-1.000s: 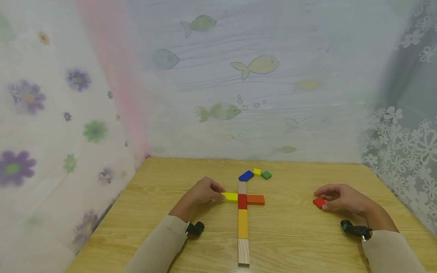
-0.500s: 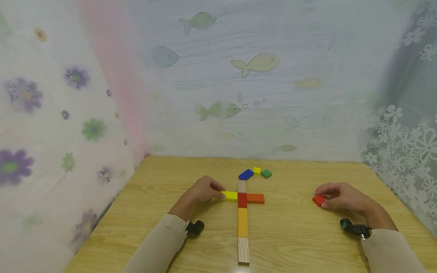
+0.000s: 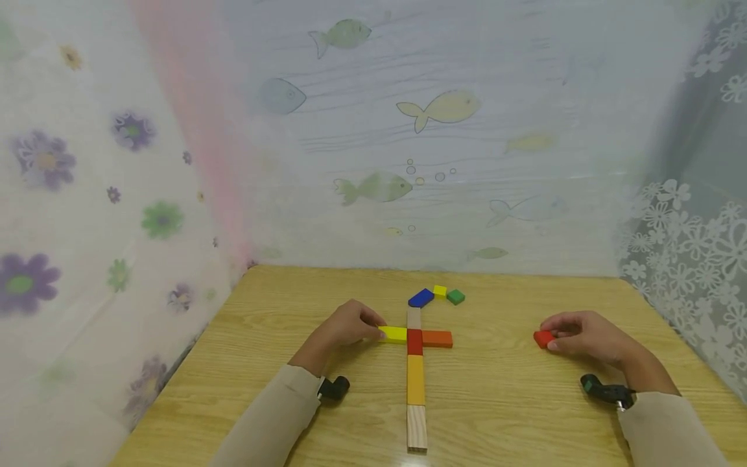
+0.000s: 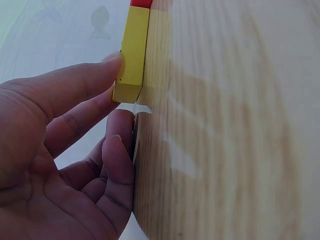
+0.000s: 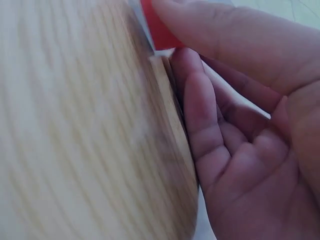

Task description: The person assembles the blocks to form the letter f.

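My left hand [image 3: 350, 324] pinches the outer end of a yellow block [image 3: 394, 335] between thumb and forefinger. In the left wrist view the yellow block [image 4: 134, 50] lies on the table, its far end at a red block. On the table a dark red block [image 3: 414, 342] forms the centre of a cross, with the yellow block at its left and an orange block [image 3: 437, 339] at its right. Above it is a plain wood block [image 3: 414, 318]; below are an amber block [image 3: 415, 379] and another plain block [image 3: 417, 427]. Well to the right, my right hand [image 3: 586, 337] pinches a small red block [image 3: 544, 339].
Behind the cross lie a blue block [image 3: 421, 298], a small yellow block [image 3: 440, 292] and a green block [image 3: 456, 296]. The wooden table [image 3: 280, 292] ends at a fish-patterned curtain [image 3: 373, 130]. Flowered sheets hang at both sides.
The small red block has turned slightly in my right fingers. My left hand and the cross of blocks stay as they were.
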Demonstrator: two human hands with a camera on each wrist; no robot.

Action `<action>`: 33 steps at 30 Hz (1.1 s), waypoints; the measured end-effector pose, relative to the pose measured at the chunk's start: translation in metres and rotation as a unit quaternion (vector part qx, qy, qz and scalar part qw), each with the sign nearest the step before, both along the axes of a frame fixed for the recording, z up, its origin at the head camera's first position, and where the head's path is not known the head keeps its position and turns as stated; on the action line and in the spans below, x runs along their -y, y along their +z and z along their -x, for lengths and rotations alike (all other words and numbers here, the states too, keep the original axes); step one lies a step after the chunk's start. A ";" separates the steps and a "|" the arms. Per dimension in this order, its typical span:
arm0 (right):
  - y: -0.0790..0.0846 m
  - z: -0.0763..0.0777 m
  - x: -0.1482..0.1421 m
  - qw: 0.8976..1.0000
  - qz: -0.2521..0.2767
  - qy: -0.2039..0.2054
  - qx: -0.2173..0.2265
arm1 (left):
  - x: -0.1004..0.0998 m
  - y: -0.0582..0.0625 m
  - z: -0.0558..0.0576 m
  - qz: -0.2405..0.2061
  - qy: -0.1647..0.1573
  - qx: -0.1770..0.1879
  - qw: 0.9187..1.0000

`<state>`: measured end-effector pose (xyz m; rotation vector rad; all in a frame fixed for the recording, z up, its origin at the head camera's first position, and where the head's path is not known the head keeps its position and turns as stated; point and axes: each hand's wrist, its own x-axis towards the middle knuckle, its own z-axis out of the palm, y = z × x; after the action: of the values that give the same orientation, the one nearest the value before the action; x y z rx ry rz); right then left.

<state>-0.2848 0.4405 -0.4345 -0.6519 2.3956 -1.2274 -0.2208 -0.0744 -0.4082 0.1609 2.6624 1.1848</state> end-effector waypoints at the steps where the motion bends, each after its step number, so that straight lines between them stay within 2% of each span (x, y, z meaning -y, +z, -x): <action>1: 0.000 0.000 0.000 1.000 -0.003 -0.004 -0.004 | 0.000 0.000 0.000 0.000 -0.001 -0.001 1.000; 5: 0.001 -0.002 0.000 1.000 -0.014 -0.021 -0.018 | -0.002 0.000 0.002 0.001 -0.004 -0.001 1.000; 13: 0.003 -0.003 0.005 0.999 -0.024 -0.030 -0.026 | -0.003 -0.001 0.002 0.004 -0.005 -0.003 1.000; 20: 0.009 0.000 0.015 0.996 -0.060 -0.046 -0.052 | 0.001 0.000 0.001 0.003 0.005 -0.002 1.000; 25: 0.013 0.003 0.023 0.994 -0.055 -0.056 -0.072 | 0.003 0.001 -0.001 0.010 0.016 0.001 1.000; 33: 0.023 0.008 0.034 0.992 -0.059 -0.063 -0.087 | 0.002 -0.001 0.000 0.007 0.002 0.002 1.000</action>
<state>-0.2931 0.4066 -0.4118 -0.6016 2.6671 -1.1074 -0.2208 -0.0759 -0.4095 0.1502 2.6680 1.1668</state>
